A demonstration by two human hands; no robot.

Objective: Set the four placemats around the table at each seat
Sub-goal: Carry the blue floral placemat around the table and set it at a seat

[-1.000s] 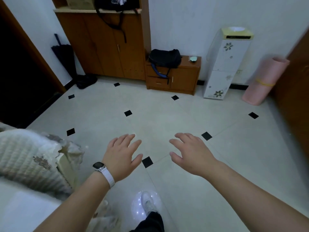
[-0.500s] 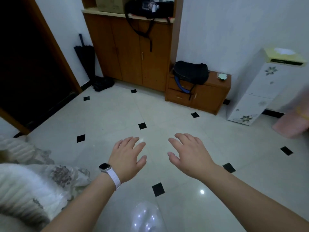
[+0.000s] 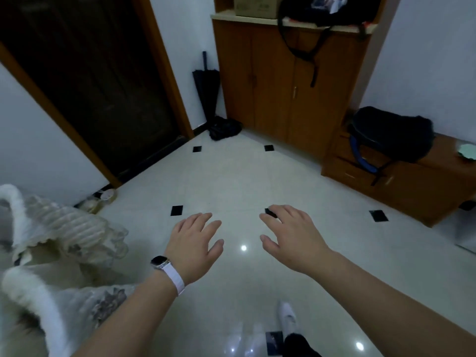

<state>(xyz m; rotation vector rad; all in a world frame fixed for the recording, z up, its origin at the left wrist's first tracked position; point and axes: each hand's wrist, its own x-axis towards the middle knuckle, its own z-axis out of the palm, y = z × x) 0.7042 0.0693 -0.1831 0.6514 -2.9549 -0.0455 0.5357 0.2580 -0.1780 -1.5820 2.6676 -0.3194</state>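
No placemat and no table top show in this view. My left hand (image 3: 197, 244), with a white-strapped watch on its wrist, is held out palm down over the tiled floor, fingers spread and empty. My right hand (image 3: 292, 234) hovers beside it to the right, also palm down, fingers apart, holding nothing. Both hands hang in the air above the floor and touch nothing.
A chair with a frilly cream cover (image 3: 59, 243) stands at the lower left. A dark doorway (image 3: 85, 81) is at the upper left, an umbrella (image 3: 206, 86) in the corner, a tall wooden cabinet (image 3: 278, 83) behind, and a low cabinet (image 3: 412, 181) with a black backpack (image 3: 391, 132) at right.
The view has swung left: the cabinets slid right, the water dispenser and pink roll left the frame, and the doorway and chair came further in. Both hands stayed open in front of me.
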